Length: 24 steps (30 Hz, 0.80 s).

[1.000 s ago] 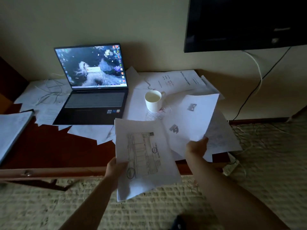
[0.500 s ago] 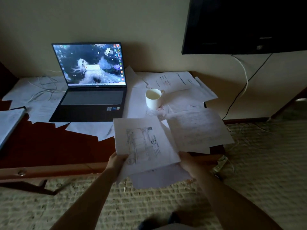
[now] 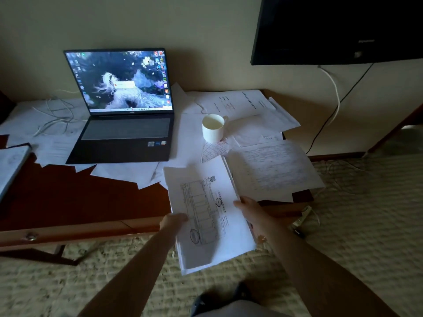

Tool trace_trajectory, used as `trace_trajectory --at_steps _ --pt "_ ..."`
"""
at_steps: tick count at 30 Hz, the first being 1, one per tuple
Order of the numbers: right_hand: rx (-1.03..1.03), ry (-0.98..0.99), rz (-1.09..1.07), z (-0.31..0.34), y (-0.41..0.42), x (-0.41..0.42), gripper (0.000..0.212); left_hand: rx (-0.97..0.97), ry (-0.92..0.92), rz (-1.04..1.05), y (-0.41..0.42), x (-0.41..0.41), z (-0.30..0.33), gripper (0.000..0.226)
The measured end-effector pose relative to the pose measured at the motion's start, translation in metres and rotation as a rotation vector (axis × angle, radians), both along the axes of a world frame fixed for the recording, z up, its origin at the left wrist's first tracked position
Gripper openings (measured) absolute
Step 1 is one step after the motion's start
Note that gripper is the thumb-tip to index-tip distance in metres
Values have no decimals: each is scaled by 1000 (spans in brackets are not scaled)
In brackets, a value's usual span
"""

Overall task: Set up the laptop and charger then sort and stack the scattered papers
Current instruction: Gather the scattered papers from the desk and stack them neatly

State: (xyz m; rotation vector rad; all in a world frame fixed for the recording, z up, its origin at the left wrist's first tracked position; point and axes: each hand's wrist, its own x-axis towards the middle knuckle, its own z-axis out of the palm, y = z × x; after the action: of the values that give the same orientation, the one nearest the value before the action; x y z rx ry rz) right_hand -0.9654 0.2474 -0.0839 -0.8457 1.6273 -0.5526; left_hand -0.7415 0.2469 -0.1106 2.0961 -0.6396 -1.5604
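Fingers (image 3: 240, 203) hidden under paper stack (image 3: 206, 202); print blurry.

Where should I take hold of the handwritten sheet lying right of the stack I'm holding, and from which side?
Judging by its pose, take the handwritten sheet at its near right corner, coming from the right: that corner overhangs the desk edge, so a thumb can likely slip under it. The white mug stands clear at the far side. Both the left hand and right hand grip the paper stack; free the right one first.
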Motion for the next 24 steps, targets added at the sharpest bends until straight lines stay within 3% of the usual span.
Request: trace_trajectory --at_steps 3,6,12,19,24 --pt "-8 34 56 5 -2 9 37 -22 104 119 7 -5 18 10" --pt "-103 56 3 26 -8 20 34 -244 -115 158 4 -4 42 15" --pt "-420 -22 -192 73 -40 45 23 -758 -39 105 -21 1 109 60" --pt "-503 -48 -310 89 -50 60 51 -637 20 16 -39 13 115 36" --pt "-543 21 -355 84 -58 73 49 -631 78 -18 -51 18 105 24"
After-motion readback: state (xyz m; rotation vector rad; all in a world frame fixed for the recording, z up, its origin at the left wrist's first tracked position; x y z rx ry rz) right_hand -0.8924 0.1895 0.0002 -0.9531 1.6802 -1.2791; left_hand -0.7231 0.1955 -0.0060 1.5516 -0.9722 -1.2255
